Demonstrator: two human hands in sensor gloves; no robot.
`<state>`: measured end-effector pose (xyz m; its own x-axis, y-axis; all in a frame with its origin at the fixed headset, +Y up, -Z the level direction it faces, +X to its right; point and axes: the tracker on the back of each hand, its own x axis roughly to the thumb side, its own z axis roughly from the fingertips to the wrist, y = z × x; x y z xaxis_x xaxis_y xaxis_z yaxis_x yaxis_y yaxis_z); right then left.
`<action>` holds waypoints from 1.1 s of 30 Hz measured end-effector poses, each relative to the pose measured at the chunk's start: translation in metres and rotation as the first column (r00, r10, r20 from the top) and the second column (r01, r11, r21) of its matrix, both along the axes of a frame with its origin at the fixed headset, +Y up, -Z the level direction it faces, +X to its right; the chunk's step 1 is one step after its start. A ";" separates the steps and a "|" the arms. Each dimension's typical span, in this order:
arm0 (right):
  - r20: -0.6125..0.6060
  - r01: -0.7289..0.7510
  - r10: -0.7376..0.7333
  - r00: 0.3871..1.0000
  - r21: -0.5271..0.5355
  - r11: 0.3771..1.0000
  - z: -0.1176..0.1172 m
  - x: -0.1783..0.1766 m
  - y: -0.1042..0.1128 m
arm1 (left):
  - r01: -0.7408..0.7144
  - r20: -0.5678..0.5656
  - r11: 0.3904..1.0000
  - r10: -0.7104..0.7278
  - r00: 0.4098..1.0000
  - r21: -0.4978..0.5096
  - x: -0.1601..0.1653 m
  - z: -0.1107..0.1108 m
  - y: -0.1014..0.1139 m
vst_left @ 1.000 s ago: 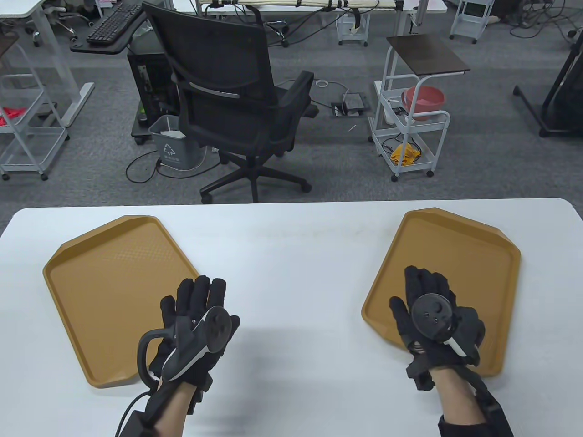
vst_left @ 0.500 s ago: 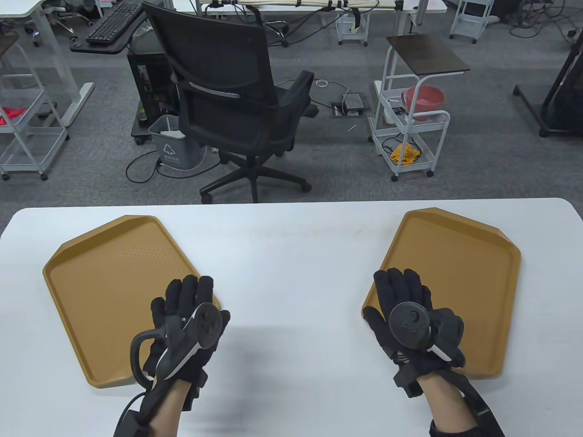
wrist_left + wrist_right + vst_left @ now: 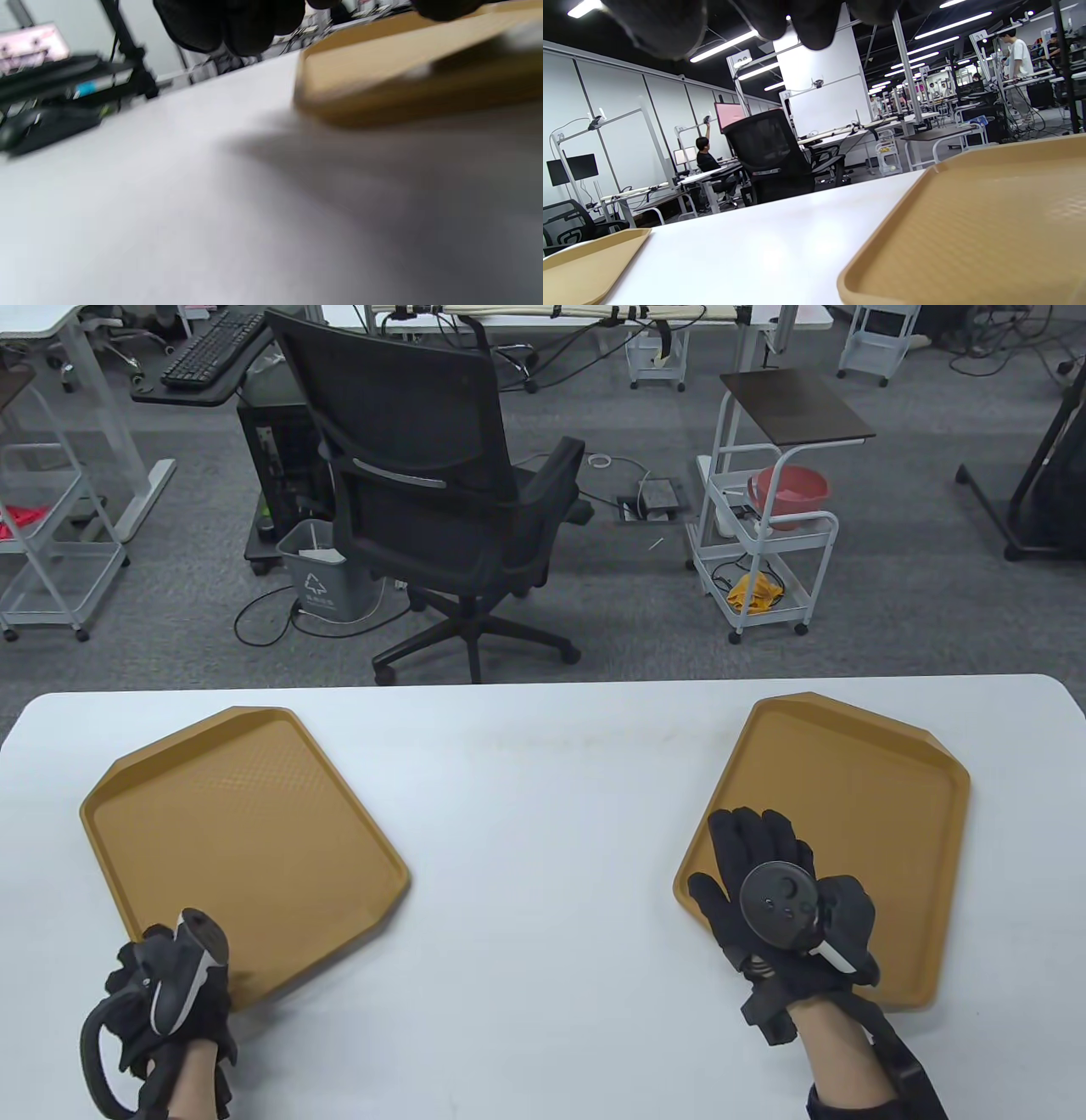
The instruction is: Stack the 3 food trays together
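Two tan food trays lie on the white table (image 3: 543,780). The left tray (image 3: 237,831) sits at the left and the right tray (image 3: 848,797) at the right; a third tray is not seen apart from them. My left hand (image 3: 157,976) is at the left tray's near corner with curled fingers; the tracker hides whether it grips the rim. The blurred left wrist view shows that corner (image 3: 403,84) close by. My right hand (image 3: 755,857) lies flat and spread over the right tray's near left part, holding nothing. The right wrist view shows this tray (image 3: 967,228) and the left tray (image 3: 581,262).
A black office chair (image 3: 424,475) stands just beyond the table's far edge. A white cart (image 3: 764,551) with a red bowl stands on the floor behind at the right. White table surface runs between the two trays.
My left hand has moved from the left tray's right edge down and left to its near corner, and its fingers have curled. My right hand shifted slightly right. Both trays stayed in place.
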<state>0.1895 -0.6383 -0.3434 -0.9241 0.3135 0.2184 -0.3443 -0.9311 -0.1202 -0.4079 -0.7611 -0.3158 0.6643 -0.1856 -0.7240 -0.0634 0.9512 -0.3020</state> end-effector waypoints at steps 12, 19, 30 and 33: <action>0.019 -0.025 0.026 0.999 -0.056 0.998 -0.007 0.003 -0.013 | -0.076 -0.126 0.996 0.080 0.989 0.034 -0.019 -0.004 -0.015; 0.019 -0.037 0.039 0.999 -0.075 0.997 -0.009 0.002 -0.018 | -0.335 -0.198 0.923 0.370 0.908 0.188 -0.029 0.003 -0.012; 0.034 -0.026 0.029 0.999 -0.101 0.995 -0.009 0.009 -0.019 | -0.506 -0.096 0.728 0.609 0.788 0.462 -0.028 0.006 -0.007; 0.043 -0.013 0.017 0.999 -0.107 0.994 -0.010 0.012 -0.020 | -0.550 -0.037 0.621 0.681 0.731 0.559 -0.026 0.006 0.001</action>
